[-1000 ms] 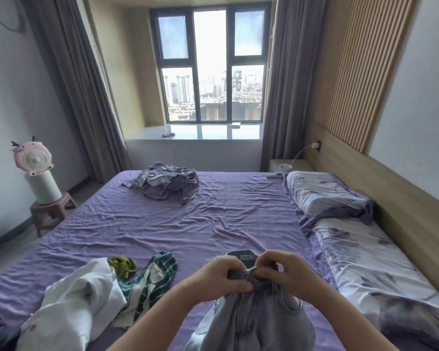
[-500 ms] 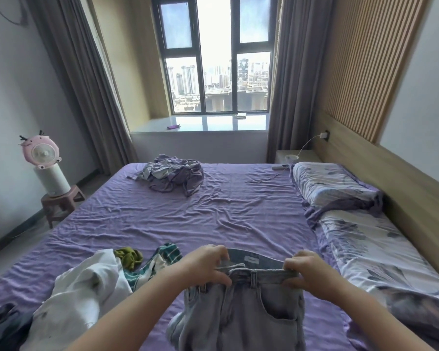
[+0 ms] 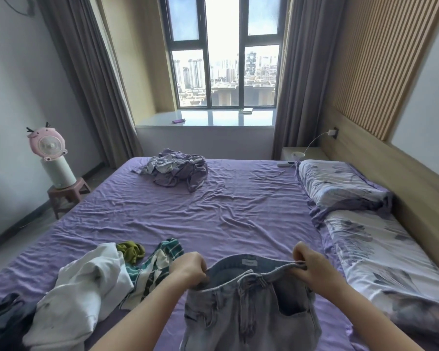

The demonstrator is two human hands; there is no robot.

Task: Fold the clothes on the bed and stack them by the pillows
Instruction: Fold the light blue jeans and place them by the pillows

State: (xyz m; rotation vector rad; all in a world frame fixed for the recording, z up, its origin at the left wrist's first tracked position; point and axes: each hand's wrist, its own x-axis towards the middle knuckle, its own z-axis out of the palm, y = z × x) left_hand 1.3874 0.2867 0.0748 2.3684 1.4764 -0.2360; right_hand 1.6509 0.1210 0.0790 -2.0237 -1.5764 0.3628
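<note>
Now | left hand (image 3: 188, 268), right hand (image 3: 312, 267) grip jeans (image 3: 249, 312) waistband | label (image 3: 249, 262) unreadable

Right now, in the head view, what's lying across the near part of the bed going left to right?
White garment → olive-green cloth → green striped shirt → left hand → jeans held at the waistband → right hand → near pillow.

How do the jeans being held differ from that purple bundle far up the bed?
The light blue denim jeans hang spread by the waistband between two hands; the crumpled purple-and-white cloth bundle lies untouched near the window. The jeans are stiff denim, the bundle thin and limp. Both are unfolded.
</note>
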